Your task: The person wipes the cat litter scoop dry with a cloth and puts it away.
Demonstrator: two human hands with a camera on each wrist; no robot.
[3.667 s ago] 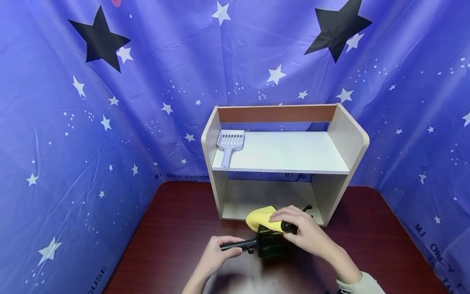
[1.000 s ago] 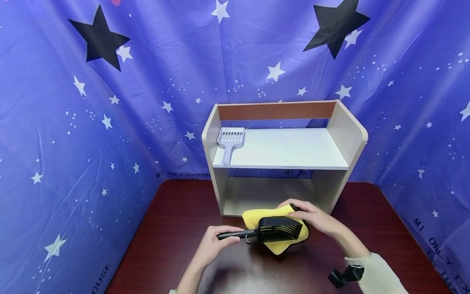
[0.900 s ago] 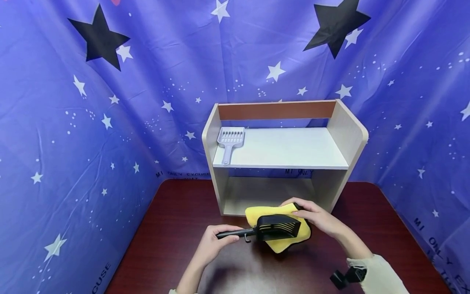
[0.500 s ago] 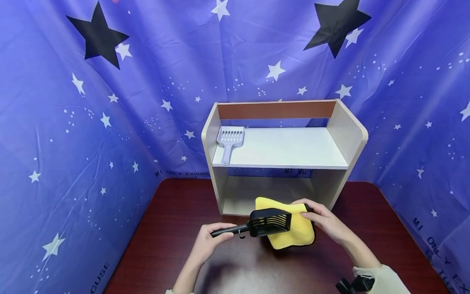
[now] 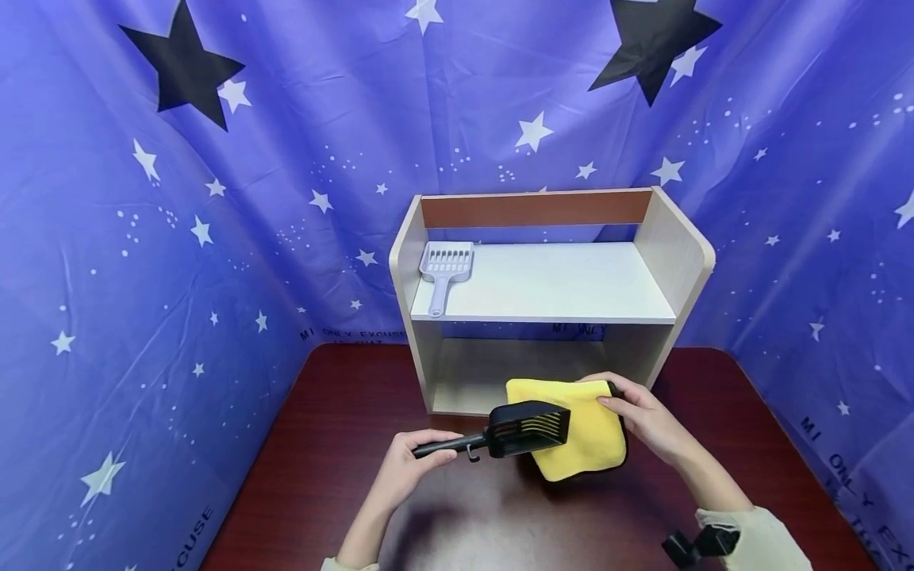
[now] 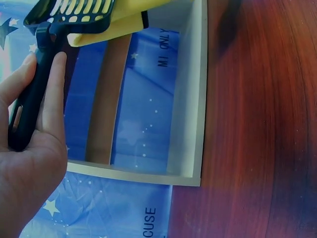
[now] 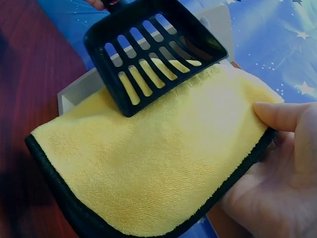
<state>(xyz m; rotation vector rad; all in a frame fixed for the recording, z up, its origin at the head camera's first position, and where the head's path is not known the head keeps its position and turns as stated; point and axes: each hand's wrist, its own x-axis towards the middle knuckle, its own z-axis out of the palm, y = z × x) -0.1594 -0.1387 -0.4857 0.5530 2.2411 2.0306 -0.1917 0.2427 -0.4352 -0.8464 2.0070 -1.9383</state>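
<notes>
My left hand (image 5: 404, 469) grips the handle of a black slotted litter scoop (image 5: 508, 442), thumb on one side and fingers on the other. The scoop is raised over the table, its head pointing right. Behind and to the right of that head hangs a yellow cloth (image 5: 594, 434) with dark edging. My right hand (image 5: 646, 416) pinches the cloth's upper right corner, the thumb (image 7: 277, 115) on its yellow face. In the right wrist view the slotted head (image 7: 153, 54) overlaps the cloth's upper edge, and yellow shows through several slots.
A pale two-level shelf unit (image 5: 543, 281) stands at the back of the dark red table (image 5: 343, 420). On its upper board lies a light grey slotted scoop (image 5: 447, 270), at the left end. Blue star-printed curtain (image 5: 321, 143) surrounds the table.
Earlier the cloth was bunched over the scoop's head under my right hand. Now it hangs spread behind the head, and my right hand has moved right, holding its corner. My left hand shifted slightly left.
</notes>
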